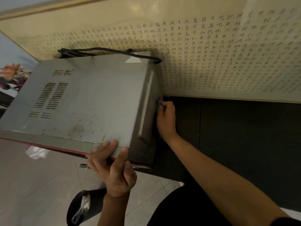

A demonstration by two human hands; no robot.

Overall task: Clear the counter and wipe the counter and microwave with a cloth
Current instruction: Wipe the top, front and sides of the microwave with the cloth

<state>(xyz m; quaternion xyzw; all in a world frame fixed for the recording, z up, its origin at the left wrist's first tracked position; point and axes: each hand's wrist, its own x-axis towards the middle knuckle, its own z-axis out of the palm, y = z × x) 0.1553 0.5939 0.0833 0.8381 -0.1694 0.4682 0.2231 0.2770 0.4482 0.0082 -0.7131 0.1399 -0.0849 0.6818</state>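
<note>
Grey, stained sheet metal covers the microwave (91,98), which stands at the left end of the dark counter (236,141), its red-trimmed front past the counter's near edge. The left hand (114,172) grips the microwave's front right corner, two fingers (105,146) and the thumb spread flat on its top and the rest curled below the front edge. The right hand (166,121) holds the microwave's right side low down, fingers curled together against the metal. A black power cord (114,51) loops behind the microwave's top. Behind it rises a wall panel (228,54) of calligraphy. Below the microwave's front lie a tiled floor (32,185), a crumpled plastic bag (35,152) and a dark bin (97,198).
</note>
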